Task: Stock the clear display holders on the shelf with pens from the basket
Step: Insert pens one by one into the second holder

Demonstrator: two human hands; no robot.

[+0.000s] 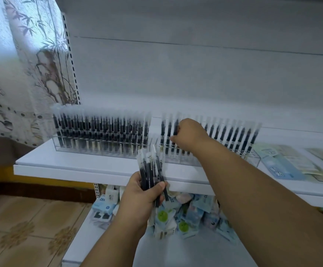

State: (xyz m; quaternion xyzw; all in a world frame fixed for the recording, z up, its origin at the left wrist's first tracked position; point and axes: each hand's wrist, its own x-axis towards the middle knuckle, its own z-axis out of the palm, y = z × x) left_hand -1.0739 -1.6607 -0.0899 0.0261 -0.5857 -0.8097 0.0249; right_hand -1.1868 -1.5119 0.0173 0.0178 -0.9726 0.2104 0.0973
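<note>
Two clear display holders on the white shelf: left holder packed with upright black pens in clear sleeves, right holder filled along its far rows and toward its right end, with open slots at its near left. Left hand, near and below the shelf edge, curled round a bundle of pens, thumb across the front, sleeved tips fanning upward in front of the shelf lip. Right hand reaching over the left end of the right holder, fingers bent down and pinching a single pen standing upright among the far-left slots; exact fingertip contact blurred, and cannot tell whether the pen base sits in a slot. Right forearm stretching from the near right corner across the right holder. Flat packets in pale blue and cream lying on the shelf just right of the right holder. Lower shelf beneath, holding a heap of small wrapped packs in blue, green and white. Patterned curtain with bamboo print at far left, tiled floor at near left. White back panel behind the holders.
</note>
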